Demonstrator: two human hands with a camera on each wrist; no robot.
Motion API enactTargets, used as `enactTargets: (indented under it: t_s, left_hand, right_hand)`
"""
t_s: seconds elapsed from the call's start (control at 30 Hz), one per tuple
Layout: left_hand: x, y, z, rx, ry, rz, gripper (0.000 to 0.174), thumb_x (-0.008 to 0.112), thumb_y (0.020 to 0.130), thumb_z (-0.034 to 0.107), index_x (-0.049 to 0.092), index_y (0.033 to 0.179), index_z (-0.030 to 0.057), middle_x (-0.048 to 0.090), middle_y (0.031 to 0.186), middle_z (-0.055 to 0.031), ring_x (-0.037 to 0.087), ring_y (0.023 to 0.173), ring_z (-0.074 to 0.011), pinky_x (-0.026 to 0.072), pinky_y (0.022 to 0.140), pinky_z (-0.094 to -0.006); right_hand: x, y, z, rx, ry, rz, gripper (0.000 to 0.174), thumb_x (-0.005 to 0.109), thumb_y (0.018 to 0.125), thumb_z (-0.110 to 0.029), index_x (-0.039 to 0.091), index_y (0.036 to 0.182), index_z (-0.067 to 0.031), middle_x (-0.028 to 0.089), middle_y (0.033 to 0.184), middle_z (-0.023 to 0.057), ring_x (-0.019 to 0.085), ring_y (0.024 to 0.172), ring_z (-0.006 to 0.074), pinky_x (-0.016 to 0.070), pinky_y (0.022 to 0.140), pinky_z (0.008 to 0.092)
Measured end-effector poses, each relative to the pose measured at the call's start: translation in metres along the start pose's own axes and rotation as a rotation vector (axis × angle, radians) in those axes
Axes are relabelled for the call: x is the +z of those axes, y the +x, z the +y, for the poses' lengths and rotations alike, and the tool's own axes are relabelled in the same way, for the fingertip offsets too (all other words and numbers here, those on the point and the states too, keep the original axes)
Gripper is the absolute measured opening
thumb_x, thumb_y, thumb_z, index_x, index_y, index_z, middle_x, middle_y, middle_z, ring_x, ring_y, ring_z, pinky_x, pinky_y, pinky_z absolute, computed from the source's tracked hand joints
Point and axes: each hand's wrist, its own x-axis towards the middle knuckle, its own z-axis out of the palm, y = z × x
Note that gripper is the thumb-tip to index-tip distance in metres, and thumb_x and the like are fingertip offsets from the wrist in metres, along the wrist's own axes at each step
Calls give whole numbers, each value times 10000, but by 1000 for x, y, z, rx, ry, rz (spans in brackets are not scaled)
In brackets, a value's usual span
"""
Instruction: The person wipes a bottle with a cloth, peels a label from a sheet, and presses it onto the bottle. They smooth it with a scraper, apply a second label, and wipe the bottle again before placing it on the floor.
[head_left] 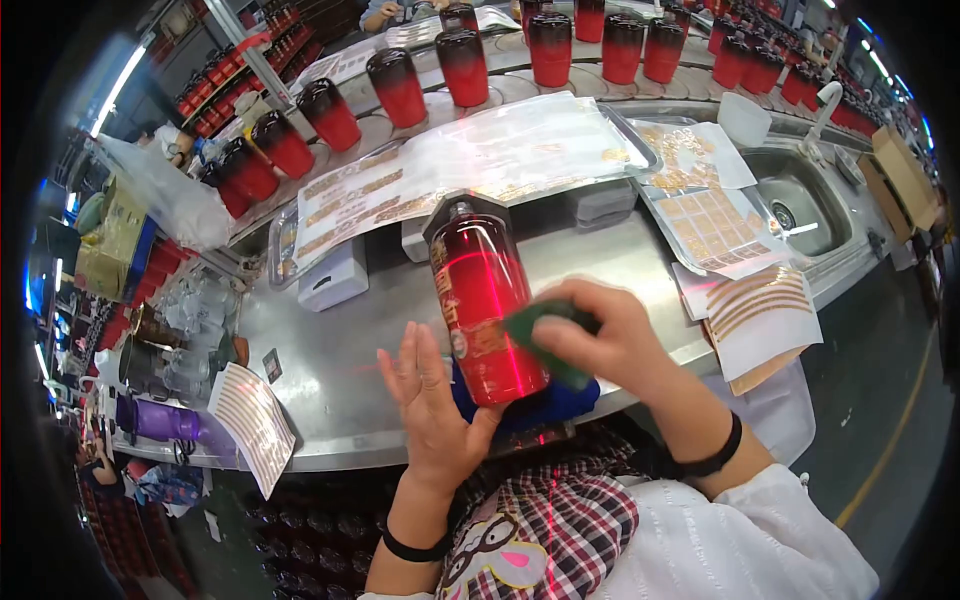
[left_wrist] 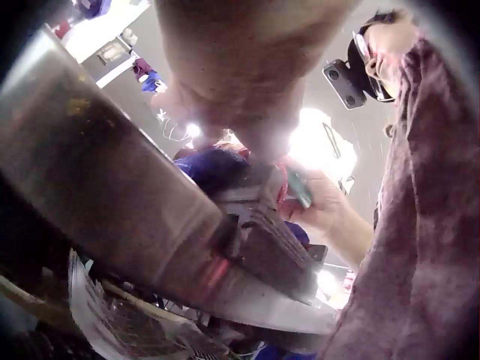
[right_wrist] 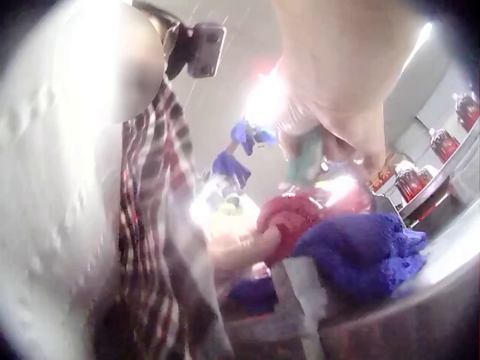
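Observation:
A glossy red bottle (head_left: 485, 300) with gold lettering lies tilted on a blue cloth (head_left: 575, 400), its neck toward the back, red laser lines crossing it. My right hand (head_left: 610, 335) grips a green pad (head_left: 555, 335) against the bottle's right side; the right wrist view shows the pad (right_wrist: 304, 157) under that hand (right_wrist: 337, 112). Beside the bottle's lower left, my left hand (head_left: 435, 410) has its fingers extended, with the thumb at the bottle's base. In the left wrist view the left hand (left_wrist: 240, 82) hides most of the bottle.
Sheets of gold decals (head_left: 480, 150) lie on a tray behind the bottle, more (head_left: 715, 225) at the right near a sink (head_left: 825, 235). A decal sheet (head_left: 255, 425) and purple bottle (head_left: 165, 420) are at left. Red-black bottles (head_left: 460, 65) line the conveyor at the back.

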Motion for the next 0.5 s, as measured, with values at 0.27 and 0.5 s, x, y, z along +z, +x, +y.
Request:
enactTargets:
  t_s: [0.27,0.5]
  left_hand:
    - [8,0,-2,-43,-50,23,1048,745,799,496,222,1490,-93,398,1435,-301,331,1391,-437,111,1147,-621]
    - [9,1,-3,-56,-71,31,1084,736,787,549,222,1485,-102,404,1432,-298,323,1392,-436,111,1144,-621]
  right_hand:
    - [3,23,15,16,-216,95,252,705,868,-149,651,1072,-12,675,808,66,615,725,102,491,640,273]
    - [2,37,-3,-34,-175,-14,226,710,836,-158,652,992,-5,663,851,166,656,754,283,511,681,358]
